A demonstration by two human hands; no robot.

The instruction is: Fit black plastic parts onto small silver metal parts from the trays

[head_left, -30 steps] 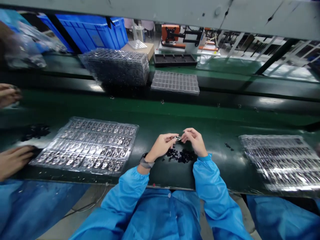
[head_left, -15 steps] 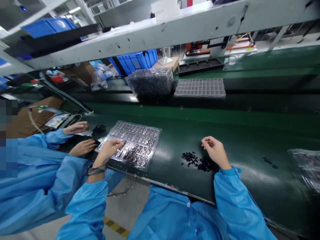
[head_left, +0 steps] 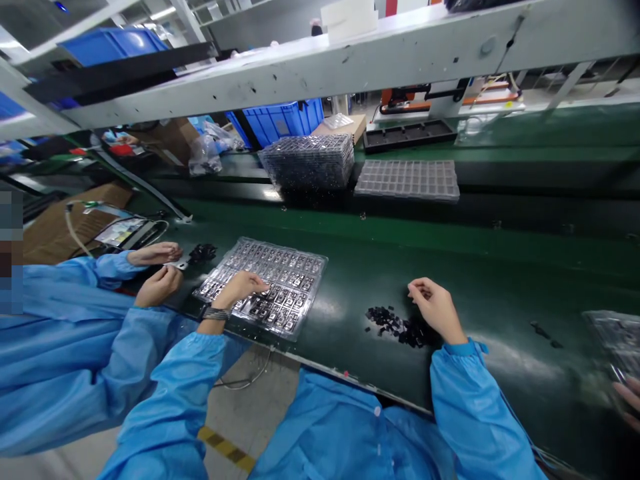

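Observation:
My left hand (head_left: 242, 288) is over the clear plastic tray (head_left: 316, 272), its fingertips pinched together near the middle compartments. Small metallic parts fill the tray's rows; some of the lower ones look darker. Whatever the pinch holds, if anything, is too small to make out. To the right, my right hand (head_left: 434, 308) hovers with curled fingers, thumb and forefinger together, beside a loose pile of small black square pieces (head_left: 384, 319). I cannot tell whether a piece is between those fingers.
At left, a co-worker's hands (head_left: 159, 283) hold a small pale part near another black pile (head_left: 203, 253). Beyond stand stacked clear trays (head_left: 310, 163), an empty tray (head_left: 407, 180) and a blue crate (head_left: 285, 123). Another person's fingers (head_left: 629, 397) touch a tray (head_left: 617, 337) at right.
My left hand has moved right across the tray. My right hand has barely shifted. The co-worker's hands have come together around a pale part, and another person's fingers have appeared at the right edge.

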